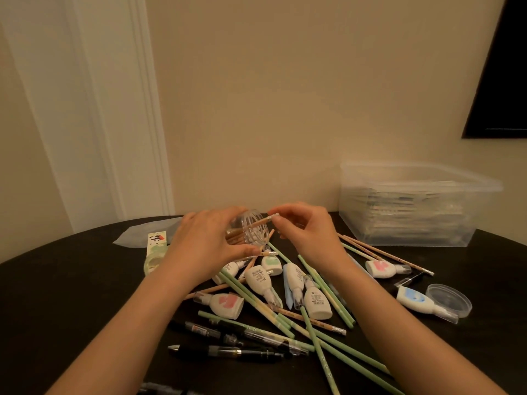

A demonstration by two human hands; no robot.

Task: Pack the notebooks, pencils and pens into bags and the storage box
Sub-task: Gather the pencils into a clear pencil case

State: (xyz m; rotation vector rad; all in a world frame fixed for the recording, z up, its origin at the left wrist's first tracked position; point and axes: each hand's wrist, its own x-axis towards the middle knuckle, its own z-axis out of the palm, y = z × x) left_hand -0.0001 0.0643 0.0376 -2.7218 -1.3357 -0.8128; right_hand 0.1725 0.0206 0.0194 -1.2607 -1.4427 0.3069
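My left hand (pixel 209 243) grips a clear round plastic tube (pixel 252 232), tilted on its side with its mouth facing right and several wooden pencils inside. My right hand (pixel 306 235) pinches the eraser end of a wooden pencil (pixel 258 222) whose shaft reaches into the tube's mouth. Below my hands lies a heap of green pencils (pixel 319 346), wooden pencils (pixel 385 252), black pens (pixel 228 350) and white correction tapes (pixel 259 280) on the dark table (pixel 71 295). A clear storage box (pixel 413 203) stands at the back right with stacked flat items inside.
A clear round lid (pixel 449 300) lies at the right beside a blue-marked correction tape (pixel 419 302). A panda-printed box (pixel 155 242) and a clear bag (pixel 148 232) lie at the back left. The wall is close behind the table.
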